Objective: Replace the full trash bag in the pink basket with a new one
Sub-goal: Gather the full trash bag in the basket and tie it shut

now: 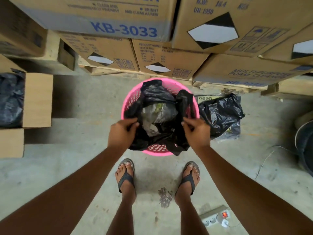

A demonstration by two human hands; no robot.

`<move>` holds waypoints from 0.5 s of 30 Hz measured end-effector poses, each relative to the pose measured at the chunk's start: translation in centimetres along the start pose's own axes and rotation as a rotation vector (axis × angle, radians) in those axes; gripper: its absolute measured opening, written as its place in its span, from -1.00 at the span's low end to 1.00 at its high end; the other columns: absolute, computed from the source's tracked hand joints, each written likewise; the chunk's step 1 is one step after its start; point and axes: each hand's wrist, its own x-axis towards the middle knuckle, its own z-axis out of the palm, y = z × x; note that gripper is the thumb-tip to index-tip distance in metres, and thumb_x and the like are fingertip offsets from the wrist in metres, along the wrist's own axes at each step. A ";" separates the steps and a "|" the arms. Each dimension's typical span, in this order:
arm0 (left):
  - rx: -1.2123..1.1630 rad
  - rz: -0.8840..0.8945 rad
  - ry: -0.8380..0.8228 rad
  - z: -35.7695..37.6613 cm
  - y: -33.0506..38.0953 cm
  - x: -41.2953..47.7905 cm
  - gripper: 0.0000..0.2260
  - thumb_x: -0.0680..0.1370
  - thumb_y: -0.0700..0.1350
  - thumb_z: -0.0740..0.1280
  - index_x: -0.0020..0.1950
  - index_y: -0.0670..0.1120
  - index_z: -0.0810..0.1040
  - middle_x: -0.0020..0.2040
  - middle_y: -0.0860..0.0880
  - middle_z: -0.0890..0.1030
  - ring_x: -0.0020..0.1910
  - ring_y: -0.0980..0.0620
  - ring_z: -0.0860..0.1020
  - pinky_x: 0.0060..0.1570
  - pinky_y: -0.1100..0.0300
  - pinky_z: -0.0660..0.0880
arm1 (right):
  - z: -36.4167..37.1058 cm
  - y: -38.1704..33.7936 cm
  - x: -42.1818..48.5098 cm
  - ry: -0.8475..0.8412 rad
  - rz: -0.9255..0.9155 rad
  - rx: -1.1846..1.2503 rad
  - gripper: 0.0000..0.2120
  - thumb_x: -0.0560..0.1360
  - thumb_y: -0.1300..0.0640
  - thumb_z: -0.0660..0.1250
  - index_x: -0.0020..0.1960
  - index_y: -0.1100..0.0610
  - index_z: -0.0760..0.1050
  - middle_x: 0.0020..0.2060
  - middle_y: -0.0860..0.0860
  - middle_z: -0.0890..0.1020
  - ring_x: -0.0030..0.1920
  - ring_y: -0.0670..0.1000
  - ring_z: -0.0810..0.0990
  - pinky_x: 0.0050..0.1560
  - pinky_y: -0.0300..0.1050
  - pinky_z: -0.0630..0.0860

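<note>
Hands at work over the pink basket (131, 99), which stands on the concrete floor (76, 158) just ahead of the person's sandalled feet (126, 175). The left hand (122, 132) has its fingers curled and pinched on the near-left edge of the black trash bag (157, 94); the right hand (197, 131) pinches the near-right edge in the same way, fingers pressed together on the plastic. Between the two sets of fingertips the bag's mouth gapes, showing crumpled wrappers and rubbish (157, 114) inside. Beyond the fingers the bag's far edge drapes loosely over the basket rim, and below the right hand a flap of it hangs down the basket's near side. Just past the right fingers, to the outer side and touching the floor beside the basket, lies a second black bag (221, 112). Further ahead of both hands, stacked cardboard boxes (118, 26) rest on wooden pallets. Behind the right forearm, near the right foot, sits a power strip (215, 217) with a lit red switch.
</note>
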 end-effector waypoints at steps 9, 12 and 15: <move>0.034 -0.021 0.179 -1.3 -0.5 -2.3 -0.46 0.56 0.01 0.36 0.50 -0.05 0.32 0.50 -0.17 0.31 0.46 -0.18 0.29 0.40 -0.07 0.29 | -2.4 -0.9 -2.7 0.024 -0.186 0.086 -0.76 0.52 0.27 0.38 0.14 0.09 0.66 0.24 0.13 0.49 0.23 0.03 0.53 0.20 -0.07 0.58; -0.089 -0.317 0.069 -1.5 -1.4 -0.8 -0.27 0.50 0.10 0.42 0.55 -0.12 0.19 0.45 -0.18 0.40 0.38 -0.20 0.42 0.33 -0.09 0.42 | -2.2 -0.4 -1.0 0.066 0.095 0.073 -0.59 0.53 0.18 0.39 0.37 0.03 0.50 0.30 0.18 0.38 0.29 0.07 0.43 0.41 -0.01 0.42; -0.163 -0.352 0.044 -1.5 -1.4 0.3 -0.54 0.49 0.03 0.44 0.34 -0.09 0.51 0.15 -0.08 0.67 -0.01 -0.02 0.65 0.13 0.11 0.53 | -1.4 0.3 0.6 0.041 0.347 0.127 -0.48 0.53 0.01 0.38 0.46 0.02 0.39 0.33 0.16 0.46 0.26 0.06 0.48 0.42 0.00 0.38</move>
